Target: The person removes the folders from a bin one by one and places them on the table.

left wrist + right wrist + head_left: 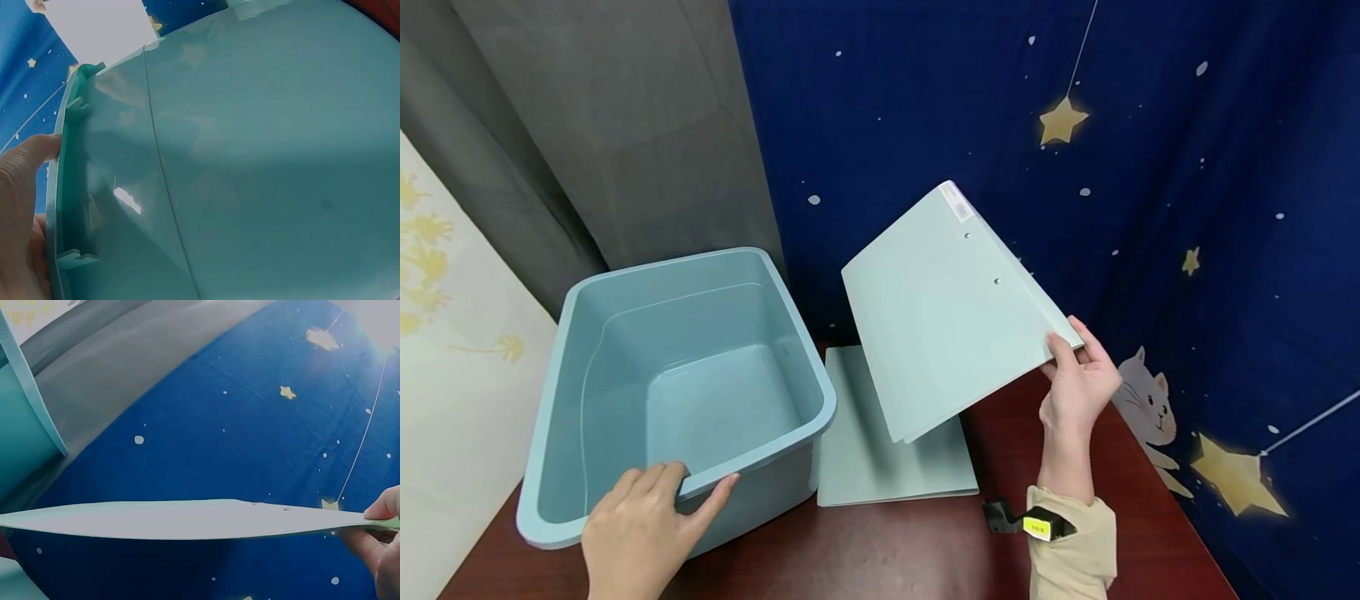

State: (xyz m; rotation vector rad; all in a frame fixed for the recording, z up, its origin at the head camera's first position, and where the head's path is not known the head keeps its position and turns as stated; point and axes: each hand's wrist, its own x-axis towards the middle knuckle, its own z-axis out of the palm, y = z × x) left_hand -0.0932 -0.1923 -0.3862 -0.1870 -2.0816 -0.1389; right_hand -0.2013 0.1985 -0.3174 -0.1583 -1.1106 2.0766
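Note:
A large blue plastic tub [775, 447] stands on the table with its mouth up and no contents showing inside. My left hand [636, 525] grips its near rim, fingers over the inside and thumb outside. In the left wrist view the tub's outer wall [250, 156] fills most of the picture. My right hand [1078, 387] pinches a pale green file folder [947, 317] by its lower right corner, holding it tilted in the air. Seen edge-on in the right wrist view, the folder [187, 519] bows slightly apart. Beneath it a second pale green folder [887, 475] lies flat beside the tub, partly covered.
The dark red wooden table [850, 550] carries the tub and the lying folder. Behind hang a grey curtain [625, 125] and a navy one with stars [910, 100]. A white patterned cloth [460, 400] is at left. A black camera [1037, 525] sits on my right wrist.

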